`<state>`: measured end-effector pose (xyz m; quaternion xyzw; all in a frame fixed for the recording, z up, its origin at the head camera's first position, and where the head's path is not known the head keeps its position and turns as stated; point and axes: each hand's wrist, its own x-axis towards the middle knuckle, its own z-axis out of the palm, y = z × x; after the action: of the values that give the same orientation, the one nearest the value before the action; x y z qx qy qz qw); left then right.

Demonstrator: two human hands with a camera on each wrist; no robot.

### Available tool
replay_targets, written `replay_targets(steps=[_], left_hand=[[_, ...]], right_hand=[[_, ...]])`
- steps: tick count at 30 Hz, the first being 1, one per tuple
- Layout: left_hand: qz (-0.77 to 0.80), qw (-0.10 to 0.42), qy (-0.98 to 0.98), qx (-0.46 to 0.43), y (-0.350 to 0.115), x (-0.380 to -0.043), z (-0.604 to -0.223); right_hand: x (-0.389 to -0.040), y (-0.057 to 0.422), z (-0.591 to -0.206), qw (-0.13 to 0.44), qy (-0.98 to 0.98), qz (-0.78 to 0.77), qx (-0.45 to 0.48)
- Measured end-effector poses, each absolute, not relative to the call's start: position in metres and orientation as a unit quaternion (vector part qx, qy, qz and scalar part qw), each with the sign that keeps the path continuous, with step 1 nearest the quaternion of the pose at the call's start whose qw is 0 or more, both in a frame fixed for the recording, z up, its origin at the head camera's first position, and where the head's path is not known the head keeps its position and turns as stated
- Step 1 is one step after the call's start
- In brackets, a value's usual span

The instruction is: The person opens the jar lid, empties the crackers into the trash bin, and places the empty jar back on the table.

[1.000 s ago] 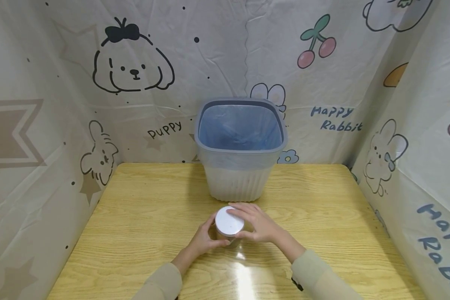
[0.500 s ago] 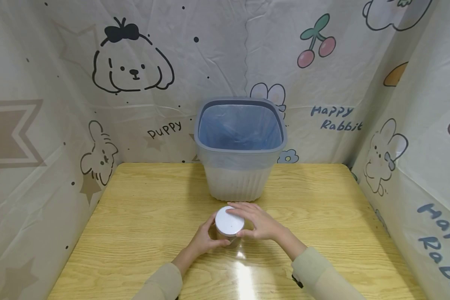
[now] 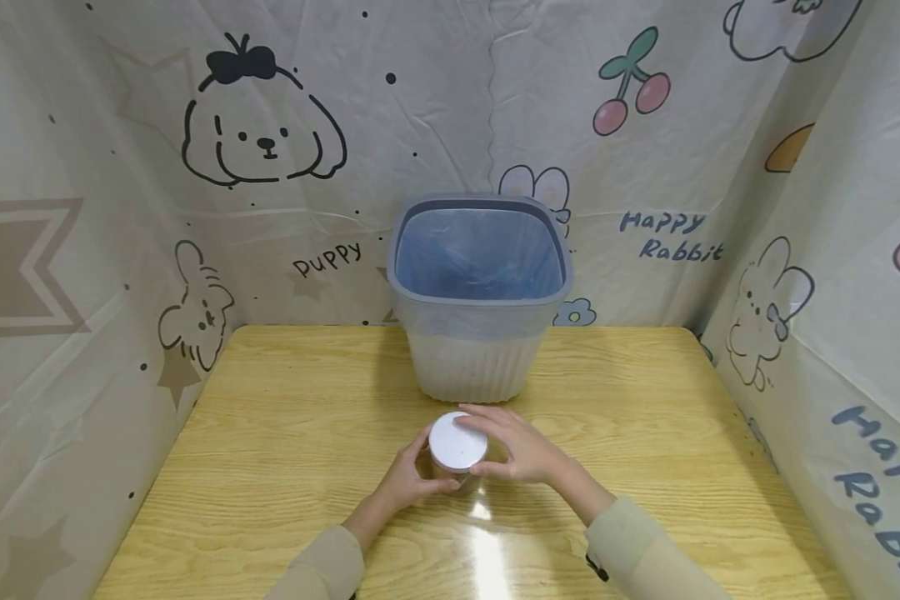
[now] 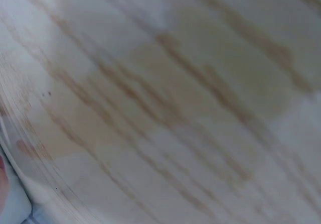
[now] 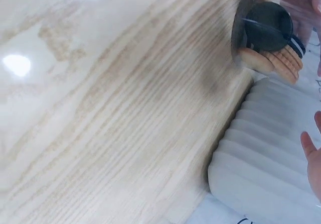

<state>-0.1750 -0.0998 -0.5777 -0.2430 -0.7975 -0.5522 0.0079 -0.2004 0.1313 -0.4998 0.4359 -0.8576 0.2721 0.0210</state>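
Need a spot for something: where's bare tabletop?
Bare yellow wood-grain tabletop: left of the left hand, right of the right hand, and either side of the pale ribbed plastic bin. Crowded: centre, where both hands hold the round white-lidded container; between it and the bin, only a narrow strip.

Shows wood-grain counter (image 5: 115,108) with glare (image 5: 17,65) at upper left. Catches clear container (image 5: 268,38) at upper right, dark and tan shapes (image 5: 271,62) inside or mirrored, hard to tell. Includes ribbed white bin (image 5: 268,153) just beside, cropped right hand (image 5: 314,169).
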Motion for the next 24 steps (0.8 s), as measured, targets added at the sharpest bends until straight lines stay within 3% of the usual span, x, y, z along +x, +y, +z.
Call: replay_targets(steps=[8,17,24], left_hand=[[-0.555,0.017,-0.793,-0.249,-0.097,-0.164,-0.548],[-0.548,0.018,-0.800,-0.244,-0.099,-0.174,-0.575],[-0.549,0.019,-0.799,-0.244,-0.100,-0.174,-0.576]], right_hand=[[-0.187,0.122,-0.510,0.111,-0.871,0.262,0.400],[-0.171,0.109,-0.517,0.187,-0.888,0.248,0.339],[-0.160,0.097,-0.521,0.202,-0.903,0.245,0.289]])
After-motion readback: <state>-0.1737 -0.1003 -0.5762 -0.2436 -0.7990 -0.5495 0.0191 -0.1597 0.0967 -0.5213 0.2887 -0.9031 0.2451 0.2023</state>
